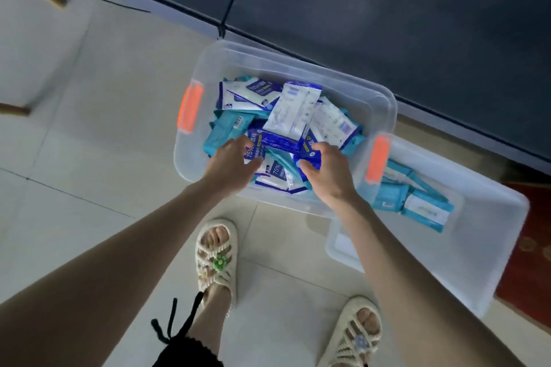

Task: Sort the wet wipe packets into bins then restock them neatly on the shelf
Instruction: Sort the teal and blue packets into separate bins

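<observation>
The sorting is at an early stage, as far as I can judge. The first bin, a clear plastic one with orange latches, stands on the tiled floor close to the edge of a dark grey surface. It holds a loose, mixed heap of wet wipe packets: dark blue ones, teal ones and white ones lie across each other in no order.

The second bin, also clear, stands on the floor just beside the right side of the first one. Only a few teal packets lie in it, near the end that touches the first bin; most of its bottom is bare. So it seems that one colour is being separated and that most packets are not yet sorted.

Both hands are inside the first bin, at its near side. The right hand has its grip closed: fingers and thumb curl round a dark blue packet at the near right of the heap. The left hand lies on the heap with the fingers reaching over a packet marked "75%"; I cannot tell whether its grip pinches this packet or only touches it.

No shelf is visible here, so the restocking is not begun, I think. What is left: the rest of the sorting, then the whole shelf work.
</observation>
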### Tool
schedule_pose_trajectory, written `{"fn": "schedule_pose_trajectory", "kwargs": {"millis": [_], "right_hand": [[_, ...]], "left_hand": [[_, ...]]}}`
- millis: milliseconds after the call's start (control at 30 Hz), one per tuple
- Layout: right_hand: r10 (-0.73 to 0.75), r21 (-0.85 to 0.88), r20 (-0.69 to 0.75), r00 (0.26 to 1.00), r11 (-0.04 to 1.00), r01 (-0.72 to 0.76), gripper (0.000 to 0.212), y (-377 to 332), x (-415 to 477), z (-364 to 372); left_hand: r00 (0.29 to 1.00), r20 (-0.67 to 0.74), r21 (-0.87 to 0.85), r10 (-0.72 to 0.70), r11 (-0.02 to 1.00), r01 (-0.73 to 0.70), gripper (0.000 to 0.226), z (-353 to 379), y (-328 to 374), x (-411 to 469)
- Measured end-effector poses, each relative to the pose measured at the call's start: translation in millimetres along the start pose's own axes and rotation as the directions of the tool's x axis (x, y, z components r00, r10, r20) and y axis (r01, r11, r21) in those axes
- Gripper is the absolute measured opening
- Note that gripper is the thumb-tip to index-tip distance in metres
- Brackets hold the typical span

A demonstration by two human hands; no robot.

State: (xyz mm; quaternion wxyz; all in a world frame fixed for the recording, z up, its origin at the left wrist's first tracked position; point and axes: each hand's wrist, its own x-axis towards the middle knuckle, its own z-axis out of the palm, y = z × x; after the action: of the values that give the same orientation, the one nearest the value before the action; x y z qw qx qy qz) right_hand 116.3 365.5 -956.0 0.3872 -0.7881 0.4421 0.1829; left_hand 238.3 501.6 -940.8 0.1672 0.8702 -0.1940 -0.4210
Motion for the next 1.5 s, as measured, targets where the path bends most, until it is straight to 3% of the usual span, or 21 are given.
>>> {"fn": "schedule_pose_trajectory", "kwargs": {"millis": [100,200,400,600,700,867,1000,1100,1200,1267,1367,1500], "right_hand": [[0.067,-0.035,-0.082,0.994,0.997,-0.07,0.055,-1.5,26.5,7.1],[0.132,-0.004,-0.071,0.989,0.991,-0.132,0.06,3.1,47.3,11.2],[0.172,0.258,0.012,0.985,0.951,-0.169,0.05,14.0,59.3,11.9],[0.161,0.383,-0.067,0.985,0.915,-0.123,0.031,30.5,68.7,-4.0],[0.126,0.285,-0.155,0.98,0.955,-0.077,0.033,30.0,86.4,-6.2],[0.155,0.088,-0.059,0.986,0.985,-0.149,0.043,24.6,108.6,-12.1],[0.144,-0.048,-0.106,0.984,0.987,-0.15,0.053,26.7,106.5,-24.3],[0.208,0.144,-0.014,0.978,0.968,-0.204,0.055,20.1,90.2,-28.2],[0.247,0.296,0.094,0.964,0.918,-0.264,0.03,12.4,58.4,-37.0],[0.245,0.44,0.091,0.965,0.86,-0.26,0.019,4.9,26.5,-45.8],[0.276,0.665,0.102,0.956,0.696,-0.272,0.003,-4.7,-31.7,-64.7],[0.27,0.843,0.137,0.953,0.474,-0.256,0.016,-14.5,-108.8,-93.8]], "left_hand": [[1.0,0.025,-0.09,0.006,0.996,-0.004,0.043,5.4,3.0,30.6],[0.999,0.027,-0.117,0.026,0.993,-0.023,0.049,13.4,17.9,59.5],[0.984,0.058,-0.208,-0.166,0.962,0.174,0.073,30.5,38.3,104.1],[0.984,-0.01,-0.272,-0.179,0.947,0.169,0.036,21.0,21.7,109.8],[0.983,0.002,-0.32,-0.185,0.931,0.176,0.041,15.4,10.6,105.3],[0.983,0.039,-0.366,-0.177,0.913,0.179,0.049,20.8,6.6,104.3],[0.981,0.073,-0.431,-0.179,0.881,0.193,0.044,22.5,8.2,101.4],[0.977,0.113,-0.506,-0.183,0.835,0.215,0.03,16.1,16.7,84.4],[0.949,0.203,-0.642,-0.24,0.699,0.314,0.02,6.6,25.1,52.9],[0.927,0.26,-0.712,-0.269,0.596,0.372,0.027,-2.5,31.9,24.2],[0.931,0.3,-0.755,-0.208,0.545,0.365,0.033,-20.8,45.7,-27.3],[0.937,0.339,-0.807,-0.08,0.488,0.333,0.036,-53.0,66.9,-103.9]]}}
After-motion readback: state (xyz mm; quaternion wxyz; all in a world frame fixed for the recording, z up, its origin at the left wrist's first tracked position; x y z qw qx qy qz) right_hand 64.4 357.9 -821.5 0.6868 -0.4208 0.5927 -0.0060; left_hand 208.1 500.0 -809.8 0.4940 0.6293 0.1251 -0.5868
